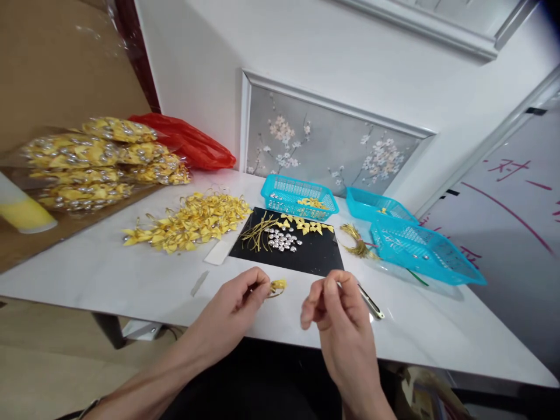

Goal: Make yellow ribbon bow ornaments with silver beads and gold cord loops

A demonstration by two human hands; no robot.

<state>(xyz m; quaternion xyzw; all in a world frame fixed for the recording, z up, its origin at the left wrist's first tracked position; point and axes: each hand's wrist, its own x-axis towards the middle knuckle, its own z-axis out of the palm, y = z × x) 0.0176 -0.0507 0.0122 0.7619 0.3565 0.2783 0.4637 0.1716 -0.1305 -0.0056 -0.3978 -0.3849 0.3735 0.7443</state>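
"Left hand now, on the near side of the black mat, thumb and forefinger pinched on a small yellow flower!"

"How much of that flower do we get?"

"Just the end poking past the fingertips, with a thin strand curving under it. The rest is behind the fingers."

"And the right hand?"

"Near side of the mat too, over to the right, fingers curled in, thumb up by the forefinger. Some fingers blur, and whether that pinch grips anything, I can't tell."

"Something slim sticks out beside it!"

"A metal tool, off the mat's near right corner, one end covered by the hand, so its kind is hard to call."

"On the mat itself?"

"Silver beads, wire stems on the left, yellow petal pieces along the far edge. They overlap, no clean count from here!"

"Left of the mat?"

"A heap of yellow flowers, so tangled that the lower ones are buried. Farther left, wrapped bundles blurred by shiny film, and a pale cylinder cut off by the picture's edge."

"Beyond the mat?"

"A blue basket, its near wall masking part of the contents."
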